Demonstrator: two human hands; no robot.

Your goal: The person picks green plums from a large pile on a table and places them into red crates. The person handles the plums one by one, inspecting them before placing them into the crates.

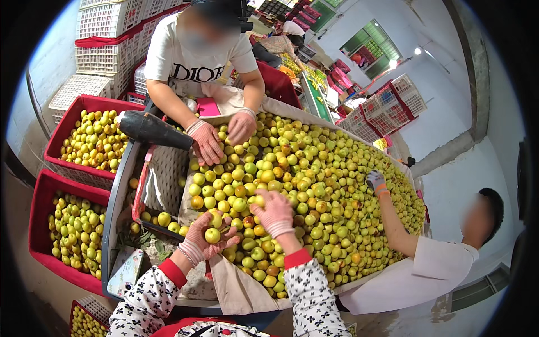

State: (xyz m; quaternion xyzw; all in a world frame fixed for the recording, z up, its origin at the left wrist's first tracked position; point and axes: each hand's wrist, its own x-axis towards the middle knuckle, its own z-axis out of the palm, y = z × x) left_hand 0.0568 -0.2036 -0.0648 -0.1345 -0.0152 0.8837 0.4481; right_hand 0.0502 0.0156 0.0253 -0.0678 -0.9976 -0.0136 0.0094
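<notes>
My left hand (201,241), in a thin striped glove, is palm up with yellow-green jujubes (212,235) in it. At least two fruits show there, one above the other. My right hand (274,214), in a matching glove and slightly blurred, reaches over the heap of jujubes (313,189). Between its thumb and fingers is a yellow jujube (258,201). The heap spreads over a cloth-lined sorting table (236,286); some fruits have reddish-brown patches. Left of my left hand, a few jujubes (164,219) lie by a chute with a pink-wrapped edge.
Across the table, a person's gloved hands (206,143) touch the fruit. Another person's gloved hand (376,182) reaches in at right. A black blower-like nozzle (156,129) juts over the chute. Red-lined crates (71,261) of jujubes stand at left. A phone-like object (125,269) lies on the table's left corner.
</notes>
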